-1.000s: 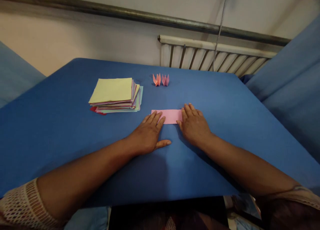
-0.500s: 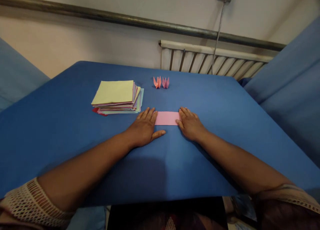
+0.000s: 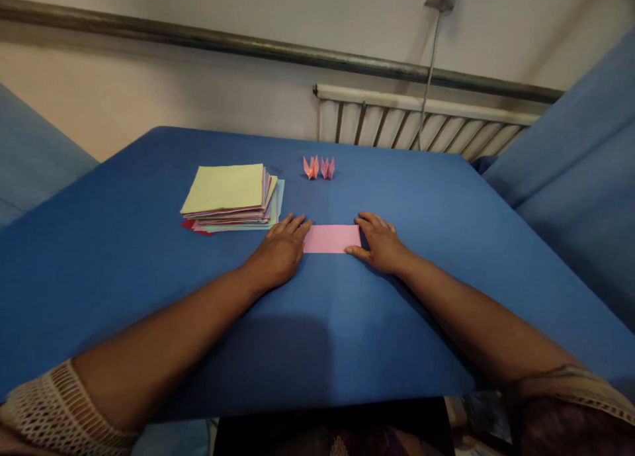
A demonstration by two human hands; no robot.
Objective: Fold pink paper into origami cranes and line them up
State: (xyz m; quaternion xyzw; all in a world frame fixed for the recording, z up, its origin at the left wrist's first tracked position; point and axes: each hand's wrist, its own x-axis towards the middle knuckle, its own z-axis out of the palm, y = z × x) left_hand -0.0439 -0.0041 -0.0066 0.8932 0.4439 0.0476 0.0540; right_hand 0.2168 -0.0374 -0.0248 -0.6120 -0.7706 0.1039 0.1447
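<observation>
A pink strip of folded paper (image 3: 329,239) lies flat on the blue-covered table between my two hands. My left hand (image 3: 282,247) rests over its left end with the fingers stretched out and the thumb hidden. At the right end, my right hand (image 3: 380,243) has its thumb on the near corner and its fingers by the far corner, spread apart with a dark gap between them. To the left, a stack of coloured paper sheets (image 3: 225,190), yellow on top, sits just beyond my left hand.
Two small folded paper figures, one orange-pink (image 3: 311,168) and one pink-purple (image 3: 327,169), stand farther back on the table (image 3: 431,211). Behind the table are a white radiator (image 3: 387,115) and a metal pipe (image 3: 238,44). Blue curtains (image 3: 575,132) hang at both sides.
My left thumb, stretched out below the paper before, is now out of sight. My right thumb has moved away from the fingers toward the paper's near edge, uncovering its right end.
</observation>
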